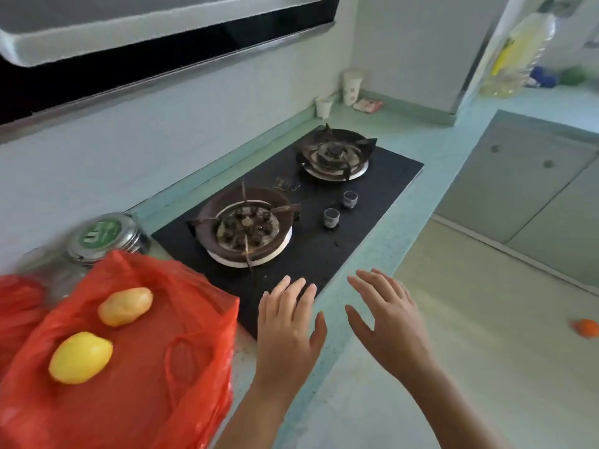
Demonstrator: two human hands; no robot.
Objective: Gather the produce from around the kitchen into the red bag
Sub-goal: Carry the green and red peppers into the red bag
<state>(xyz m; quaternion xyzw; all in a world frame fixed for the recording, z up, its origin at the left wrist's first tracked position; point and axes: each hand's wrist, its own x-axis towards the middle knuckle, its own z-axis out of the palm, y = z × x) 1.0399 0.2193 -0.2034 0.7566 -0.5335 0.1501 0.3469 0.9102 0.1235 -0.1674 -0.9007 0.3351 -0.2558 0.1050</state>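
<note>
Both hands are being held out empty over the counter edge, fingers spread: the left hand (287, 322) at the near corner of the hob (291, 218), the right hand (387, 322) just beside it, apart from it and touching nothing. The red bag (139, 367) is lying flattened on the counter (418, 222) to the left. A lemon (81, 357) and a potato (125, 306) are resting on top of the plastic, not inside it, so neither is judged to be bagged yet. Whether anything is already inside cannot be told. An orange fruit (587, 327) is lying on the floor (470, 319) far right, well apart from the bag. The task is judged to be at an early stage: the bag is waiting to be opened, the two pieces dropped in, and the floor fruit fetched.
</note>
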